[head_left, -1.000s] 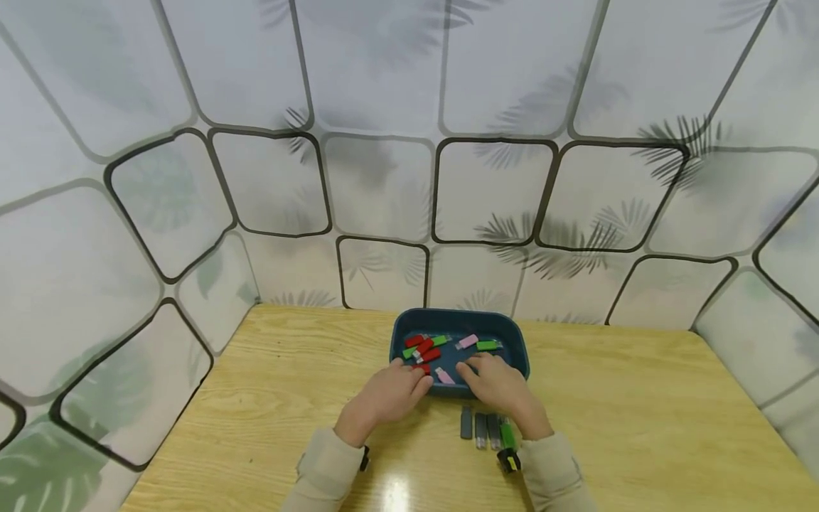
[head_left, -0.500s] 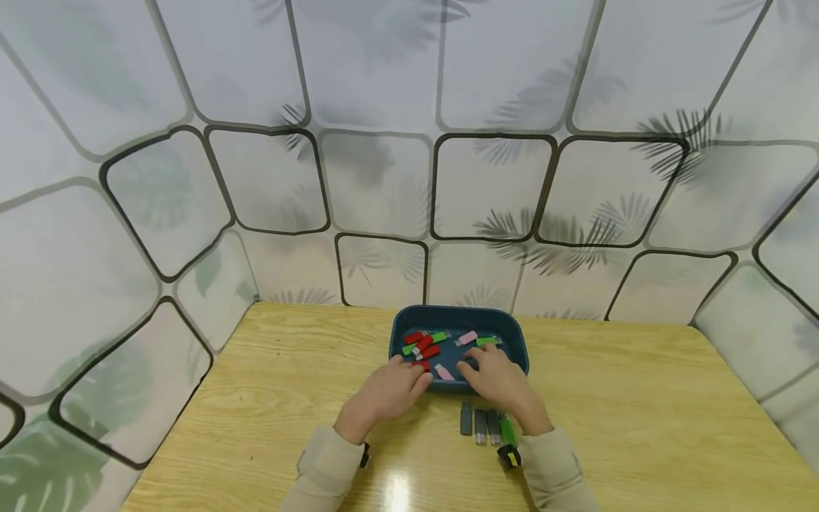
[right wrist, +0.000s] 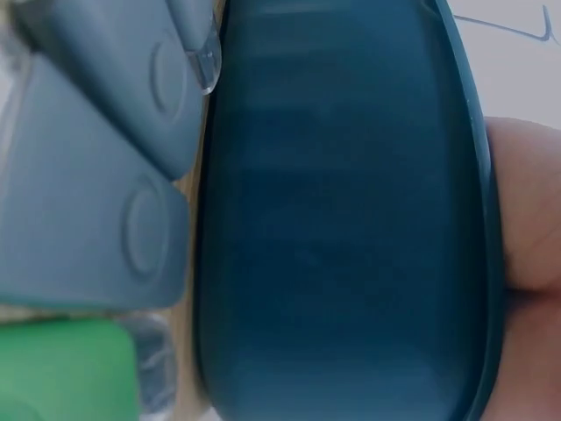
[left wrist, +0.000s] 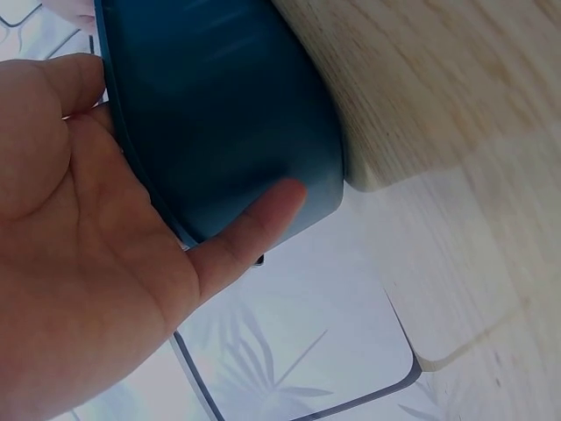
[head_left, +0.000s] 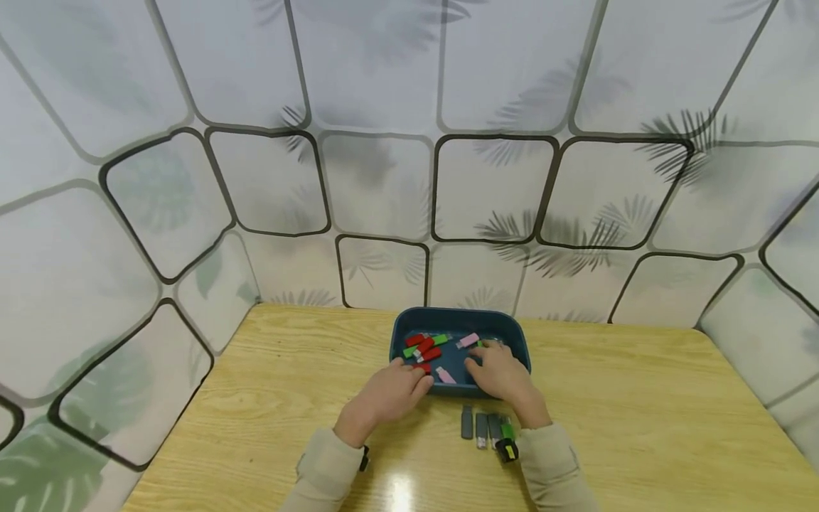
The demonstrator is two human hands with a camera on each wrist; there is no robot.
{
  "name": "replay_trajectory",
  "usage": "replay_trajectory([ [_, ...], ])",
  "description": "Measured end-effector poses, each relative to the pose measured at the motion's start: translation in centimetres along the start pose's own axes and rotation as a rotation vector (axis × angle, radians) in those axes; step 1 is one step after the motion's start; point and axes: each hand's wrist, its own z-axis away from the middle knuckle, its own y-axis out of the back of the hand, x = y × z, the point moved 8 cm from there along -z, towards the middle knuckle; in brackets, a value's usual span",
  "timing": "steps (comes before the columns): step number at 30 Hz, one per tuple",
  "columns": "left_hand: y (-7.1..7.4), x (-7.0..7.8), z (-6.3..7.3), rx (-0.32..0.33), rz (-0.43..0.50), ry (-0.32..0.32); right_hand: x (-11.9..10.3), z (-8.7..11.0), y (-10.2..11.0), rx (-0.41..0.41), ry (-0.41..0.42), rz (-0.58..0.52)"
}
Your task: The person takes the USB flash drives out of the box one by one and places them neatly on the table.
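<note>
A dark blue tray (head_left: 456,390) holds USB sticks: several red ones (head_left: 424,346), green ones (head_left: 441,340) and pink ones (head_left: 468,340). My left hand (head_left: 392,391) grips its front left rim; in the left wrist view one finger (left wrist: 259,224) lies along the outer wall while others go over the edge. My right hand (head_left: 502,373) reaches over the front right rim into the tray. Its fingertips are at a green USB stick (head_left: 480,344), mostly covered by them, with the thumb apart from the fingers. The right wrist view shows the tray's outer wall, so the fingertips are hidden there.
In front of the tray, several grey USB sticks (head_left: 481,430) and a green one (head_left: 507,427) lie in a row on the wooden table (head_left: 288,398), partly under my right wrist. A patterned curtain (head_left: 384,185) stands behind the table.
My right hand has moved slightly right inside the tray, its fingers now over the green USB stick that showed fully one second ago. The left hand stays at the rim.
</note>
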Motion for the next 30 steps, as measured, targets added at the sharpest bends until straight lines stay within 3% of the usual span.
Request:
replay_trajectory([
  [8, 0.2, 0.1, 0.2, -0.013, -0.004, 0.008, 0.3, 0.1, -0.5, -0.051, -0.025, -0.006],
  [14, 0.4, 0.3, 0.3, -0.012, 0.002, 0.012, 0.0, 0.1, -0.5, -0.042, 0.024, -0.029],
  [21, 0.4, 0.3, 0.3, -0.017, 0.016, 0.019, -0.3, 0.4, -0.7, -0.090, 0.058, -0.085],
  [30, 0.1, 0.1, 0.2, -0.004, -0.007, 0.015, -0.7, -0.1, -0.9, -0.084, 0.116, -0.033],
])
